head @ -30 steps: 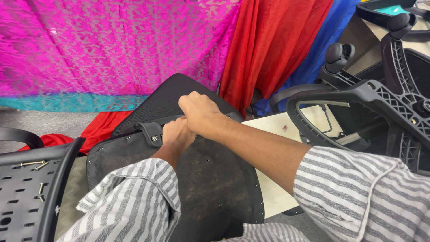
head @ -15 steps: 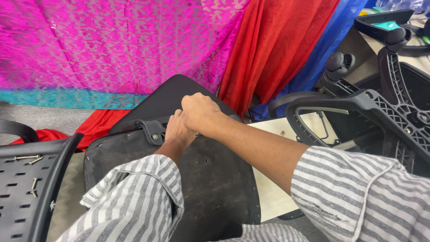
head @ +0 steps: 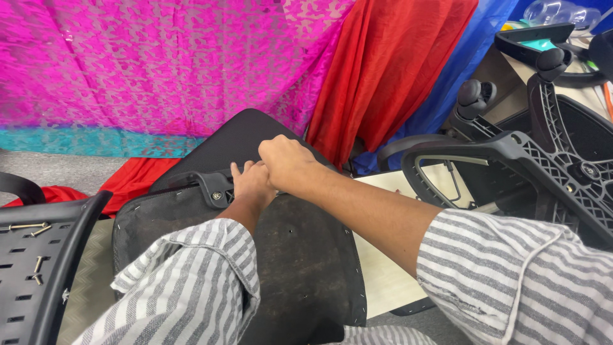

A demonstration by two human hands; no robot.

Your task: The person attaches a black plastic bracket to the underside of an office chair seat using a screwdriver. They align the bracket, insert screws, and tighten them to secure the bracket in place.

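A black chair seat (head: 300,255) lies underside up across my lap, and its mesh backrest (head: 246,137) points away from me. A dark grey plastic bracket (head: 214,185) joins the two. My left hand (head: 250,185) rests on the seat right beside this bracket, fingers stretched forward. My right hand (head: 287,163) is curled into a fist just above and partly over the left one, at the joint. Anything inside the fist is hidden. Both arms wear grey-and-white striped sleeves.
A black perforated chair part (head: 38,268) at the lower left carries several loose screws (head: 29,227). A chair frame with an armrest (head: 498,153) stands at the right over a pale board (head: 383,275). Pink (head: 159,64), red (head: 389,70) and blue cloths hang behind.
Both hands stay at the seat joint, with the right fist shifting only slightly over the left hand. The view has drifted a little.
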